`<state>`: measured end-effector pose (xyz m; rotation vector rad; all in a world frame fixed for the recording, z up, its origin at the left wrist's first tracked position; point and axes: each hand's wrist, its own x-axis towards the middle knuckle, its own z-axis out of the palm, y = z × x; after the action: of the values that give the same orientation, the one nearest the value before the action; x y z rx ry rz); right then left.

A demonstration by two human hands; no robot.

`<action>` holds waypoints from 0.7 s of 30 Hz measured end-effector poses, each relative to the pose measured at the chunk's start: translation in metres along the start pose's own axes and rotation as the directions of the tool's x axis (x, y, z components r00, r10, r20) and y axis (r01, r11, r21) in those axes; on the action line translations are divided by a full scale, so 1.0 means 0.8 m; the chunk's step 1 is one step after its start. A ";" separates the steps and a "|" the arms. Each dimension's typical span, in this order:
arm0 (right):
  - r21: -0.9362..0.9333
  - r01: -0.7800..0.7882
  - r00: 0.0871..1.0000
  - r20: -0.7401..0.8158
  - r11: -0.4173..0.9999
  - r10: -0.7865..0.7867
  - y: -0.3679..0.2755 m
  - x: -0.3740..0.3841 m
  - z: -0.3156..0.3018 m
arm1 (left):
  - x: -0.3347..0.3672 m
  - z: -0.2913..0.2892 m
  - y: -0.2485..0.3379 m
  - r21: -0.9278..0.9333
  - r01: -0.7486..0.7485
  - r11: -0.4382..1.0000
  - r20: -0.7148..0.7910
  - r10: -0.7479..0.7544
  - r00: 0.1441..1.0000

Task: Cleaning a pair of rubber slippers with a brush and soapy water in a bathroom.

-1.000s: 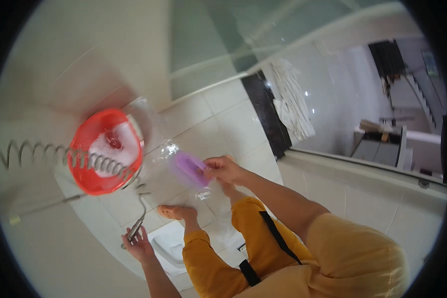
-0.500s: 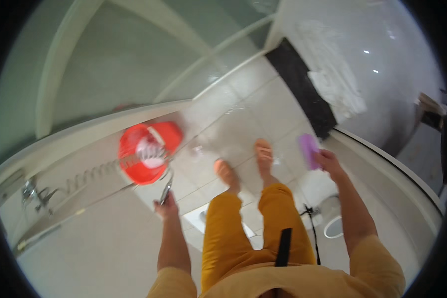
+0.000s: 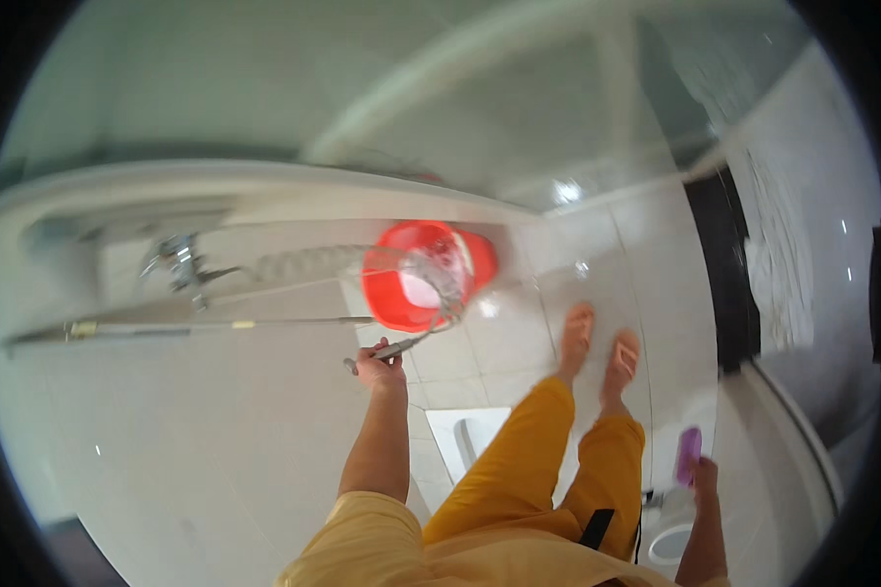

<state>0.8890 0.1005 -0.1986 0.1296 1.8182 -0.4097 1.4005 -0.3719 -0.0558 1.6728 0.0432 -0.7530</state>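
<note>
My left hand (image 3: 380,368) is closed around a metal hand sprayer (image 3: 397,349), just in front of a red bucket (image 3: 378,295). A coiled hose (image 3: 299,262) runs from the wall tap (image 3: 177,262) across the bucket to the sprayer. Inside the bucket is whitish, foamy-looking content, partly behind the hose. At the far right and low, my right hand (image 3: 703,474) grips one end of a purple oblong scrubber (image 3: 689,454); its exact kind is unclear. The scrubber hangs apart from everything else.
A long thin pole (image 3: 215,325) lies left of the bucket. My sandalled feet (image 3: 602,342) stand on pale tiles. A white floor fixture (image 3: 470,435) lies beside my legs. On the right are a dark strip (image 3: 726,274), white cloth (image 3: 781,284) and a white round container (image 3: 671,544). Glass panels rise beyond.
The view has swung left, so bucket and feet appear farther right. My left hand has turned the sprayer from upright toward sideways. The right hand, still holding the scrubber, sits lower in the picture.
</note>
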 end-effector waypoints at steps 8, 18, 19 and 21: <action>0.060 0.127 0.991 -0.038 0.990 -0.125 -0.117 -0.079 -0.039 | -0.072 0.030 0.244 0.248 -0.846 0.472 0.439 0.724 0.532; -0.062 0.428 0.894 -0.119 0.901 -0.433 -0.232 -0.192 -0.104 | -0.068 0.107 0.375 0.702 -0.708 -0.085 0.599 0.607 0.521; -0.073 0.466 0.870 -0.142 0.882 -0.472 -0.237 -0.202 -0.114 | -0.073 0.114 0.377 0.682 -0.726 -0.082 0.621 0.589 0.517; -0.050 0.460 0.876 -0.139 0.886 -0.462 -0.257 -0.223 -0.134 | -0.070 0.114 0.385 0.742 -0.669 0.044 0.564 0.498 0.658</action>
<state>0.7813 -0.0323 0.0388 -0.3026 1.9946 -0.7386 1.4455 -0.5125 0.2346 2.4009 -1.4504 -0.1507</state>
